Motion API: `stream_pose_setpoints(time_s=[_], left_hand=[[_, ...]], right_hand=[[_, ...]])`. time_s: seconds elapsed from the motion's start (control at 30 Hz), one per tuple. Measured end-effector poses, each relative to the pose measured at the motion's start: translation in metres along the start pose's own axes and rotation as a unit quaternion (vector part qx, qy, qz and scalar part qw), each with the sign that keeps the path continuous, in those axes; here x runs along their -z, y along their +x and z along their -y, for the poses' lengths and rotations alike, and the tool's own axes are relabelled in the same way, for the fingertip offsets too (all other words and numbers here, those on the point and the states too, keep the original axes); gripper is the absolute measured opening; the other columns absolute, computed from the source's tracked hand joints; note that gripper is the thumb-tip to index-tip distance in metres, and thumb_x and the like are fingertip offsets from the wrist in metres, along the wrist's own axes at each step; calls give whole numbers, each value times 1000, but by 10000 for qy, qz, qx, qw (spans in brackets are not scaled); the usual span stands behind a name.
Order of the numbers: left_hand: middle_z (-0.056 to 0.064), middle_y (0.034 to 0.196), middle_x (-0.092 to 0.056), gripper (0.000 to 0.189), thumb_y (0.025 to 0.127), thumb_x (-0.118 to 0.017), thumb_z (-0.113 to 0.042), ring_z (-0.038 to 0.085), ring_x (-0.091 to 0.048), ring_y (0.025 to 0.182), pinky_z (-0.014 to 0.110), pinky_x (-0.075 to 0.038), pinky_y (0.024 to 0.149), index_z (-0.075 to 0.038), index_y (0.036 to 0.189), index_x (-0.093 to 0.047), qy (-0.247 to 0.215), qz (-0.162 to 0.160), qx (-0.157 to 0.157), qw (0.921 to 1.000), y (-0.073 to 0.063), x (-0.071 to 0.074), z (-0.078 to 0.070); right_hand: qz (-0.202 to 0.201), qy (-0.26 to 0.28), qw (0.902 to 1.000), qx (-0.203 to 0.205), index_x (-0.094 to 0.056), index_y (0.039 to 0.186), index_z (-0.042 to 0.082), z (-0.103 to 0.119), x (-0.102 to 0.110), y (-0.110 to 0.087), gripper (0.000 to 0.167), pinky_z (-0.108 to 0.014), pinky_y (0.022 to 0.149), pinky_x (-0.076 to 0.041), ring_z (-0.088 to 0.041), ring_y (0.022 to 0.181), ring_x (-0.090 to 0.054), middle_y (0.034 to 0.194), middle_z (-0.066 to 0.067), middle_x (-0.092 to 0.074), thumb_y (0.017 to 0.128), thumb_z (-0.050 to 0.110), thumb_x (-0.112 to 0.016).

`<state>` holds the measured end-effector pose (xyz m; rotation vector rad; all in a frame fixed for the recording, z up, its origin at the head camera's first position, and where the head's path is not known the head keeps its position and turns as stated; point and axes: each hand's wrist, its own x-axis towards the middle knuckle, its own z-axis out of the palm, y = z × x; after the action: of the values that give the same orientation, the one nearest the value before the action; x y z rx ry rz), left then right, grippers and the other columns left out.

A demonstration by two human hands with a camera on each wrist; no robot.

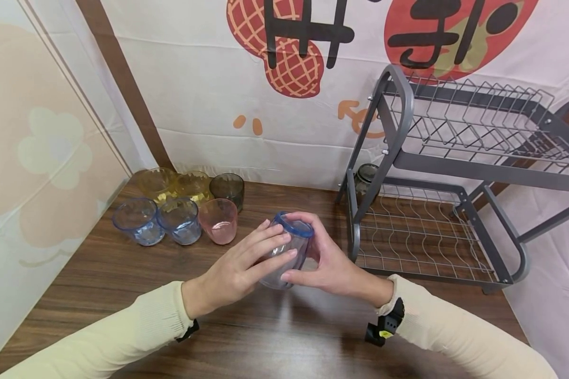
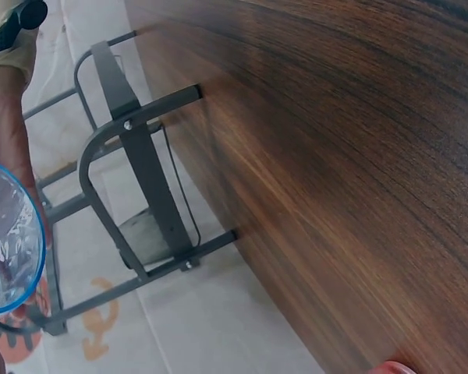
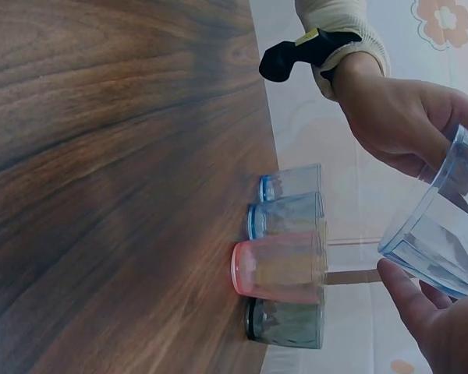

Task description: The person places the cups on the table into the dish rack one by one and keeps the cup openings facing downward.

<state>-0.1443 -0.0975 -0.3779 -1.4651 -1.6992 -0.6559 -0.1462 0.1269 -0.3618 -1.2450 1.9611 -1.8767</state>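
Above the wooden table [image 1: 284, 337], the right hand [image 1: 329, 263] grips a transparent blue-rimmed tumbler [image 1: 301, 245], its mouth tipped toward one o'clock, and the left hand [image 1: 244, 260] lays outstretched fingers along its side. Only the head view looks down onto the grey wire dish rack [image 1: 479, 171], at two o'clock from it; the right wrist view bares more glossy, pale-blue wall, and the left wrist view catches a bright blue edge at nine o'clock.

One clear cup [image 1: 301, 244] is blue-rimmed, one tumbler [image 1: 220, 223] pink, the tabletop [image 1: 284, 337] streaked brown, the rack [image 1: 483, 170] grey.
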Motion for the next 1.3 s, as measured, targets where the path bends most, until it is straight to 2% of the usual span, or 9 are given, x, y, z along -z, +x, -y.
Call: stream_pose_setpoints(time_s=[0.27,0.4,0.77,0.93,1.07,1.3], left_hand=[[25,135,-54,36,103,-41,8,36,-39,143,57,-39,115,3,131,-62,132,210,-143,9996,-2,1,0],[26,136,-54,33,105,-43,4,36,-41,141,55,-40,115,3,132,-62,218,294,-218,9991,-2,2,1],[24,137,-54,33,105,-45,1,38,-49,129,51,-42,114,0,133,-63,522,485,-408,9966,-1,4,1],[23,136,-55,30,106,-47,-4,38,-51,128,50,-42,114,-2,131,-64,508,529,-451,9963,-1,5,1],[24,136,-55,28,106,-52,-9,38,-53,127,49,-44,113,-2,130,-65,511,504,-524,9960,-2,5,0],[24,137,-56,37,100,-67,-26,38,-53,127,47,-45,112,-4,130,-67,515,510,-540,9959,-3,6,0]], right_hand=[[194,-299,9993,-82,-25,151,7,2,6,-1,89,-44,93,-59,-28,118,-62,141,-18,-46,83,-3,-81],[218,-460,9986,-150,-26,151,8,5,8,-2,91,-43,95,-59,-27,120,-60,142,-16,-46,80,-7,-81],[169,-1008,9945,-207,-30,150,10,9,13,-4,92,-39,96,-58,-24,123,-59,146,-11,-44,78,-2,-86],[196,-1297,9913,-80,-31,149,9,9,16,-6,92,-40,99,-56,-25,123,-59,143,-11,-48,77,0,-87],[233,-1508,9883,19,-31,149,7,9,18,-7,92,-40,101,-55,-25,123,-58,142,-12,-48,77,3,-88],[232,-1440,9893,27,-32,149,7,10,21,-9,92,-40,99,-56,-26,124,-58,142,-11,-48,76,1,-88]])
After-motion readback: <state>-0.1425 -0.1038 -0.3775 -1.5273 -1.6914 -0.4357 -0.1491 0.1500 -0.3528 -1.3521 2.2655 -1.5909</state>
